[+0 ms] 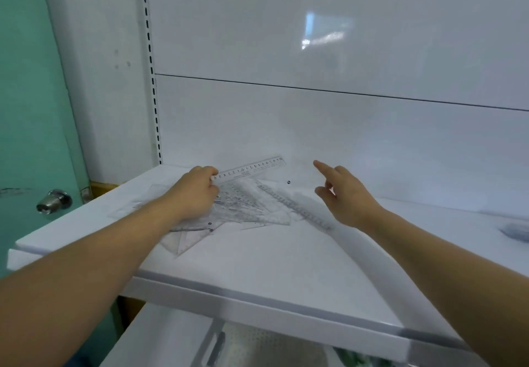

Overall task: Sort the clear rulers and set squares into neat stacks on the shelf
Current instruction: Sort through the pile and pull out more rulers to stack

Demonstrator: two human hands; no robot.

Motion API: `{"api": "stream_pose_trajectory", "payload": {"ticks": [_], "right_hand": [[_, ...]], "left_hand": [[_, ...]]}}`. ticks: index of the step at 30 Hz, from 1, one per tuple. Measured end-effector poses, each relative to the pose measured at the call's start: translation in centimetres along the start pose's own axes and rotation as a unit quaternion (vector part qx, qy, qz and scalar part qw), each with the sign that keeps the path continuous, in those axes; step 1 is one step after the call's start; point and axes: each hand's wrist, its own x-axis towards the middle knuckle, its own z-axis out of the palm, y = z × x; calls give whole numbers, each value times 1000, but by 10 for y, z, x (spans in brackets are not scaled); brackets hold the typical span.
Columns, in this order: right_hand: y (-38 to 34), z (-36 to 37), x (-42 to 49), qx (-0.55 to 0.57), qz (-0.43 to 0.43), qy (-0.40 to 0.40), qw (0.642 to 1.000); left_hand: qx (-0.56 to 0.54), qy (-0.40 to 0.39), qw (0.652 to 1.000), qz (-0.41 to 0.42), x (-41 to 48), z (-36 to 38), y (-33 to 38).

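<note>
On a flat white metal shelf (257, 266) lies a loose, overlapping heap of clear plastic rulers and set squares (243, 206), spread from the shelf's left part toward its middle and not sorted into any stack. The left hand (193, 195) rests on the heap's left side, its fingers curled around the near end of 1 long clear plastic ruler with printed black numerals (252, 167). That ruler is tilted, its far end raised toward the glossy white back panel (315, 37). Another clear straight ruler with a dark graduated edge (294, 208) lies flat at the heap's right edge, running diagonally toward the right forearm. A clear triangular set square (186, 242) sticks out of the heap's near-left side, beside the left wrist.

The right hand (346, 195) hovers above the shelf, just right of the heap, holding nothing; its fingers are loosely spread, index finger pointing toward the back panel. A small dark dot (288, 182) sits on the shelf between both hands. At far left, a silver round doorknob (54, 200) projects from a pale green door (28, 95).
</note>
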Motion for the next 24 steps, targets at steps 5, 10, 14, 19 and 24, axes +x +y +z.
{"api": "stream_pose_trajectory", "payload": {"ticks": [5, 10, 14, 19, 24], "right_hand": [[-8, -19, -32, -23, 54, 22, 998], [-1, -47, -85, -87, 126, 15, 988], [17, -81, -137, -131, 183, 20, 974], [52, -135, -203, -165, 245, 40, 955], [100, -193, -281, -163, 302, 75, 936]], "left_hand": [[-39, -28, 997, 57, 8, 16, 23], [-79, -67, 989, 111, 3, 47, 58], [-99, -79, 980, 154, -12, 74, 103], [-91, -117, 963, 223, -33, 109, 177], [-96, -151, 945, 274, -69, 151, 273]]}}
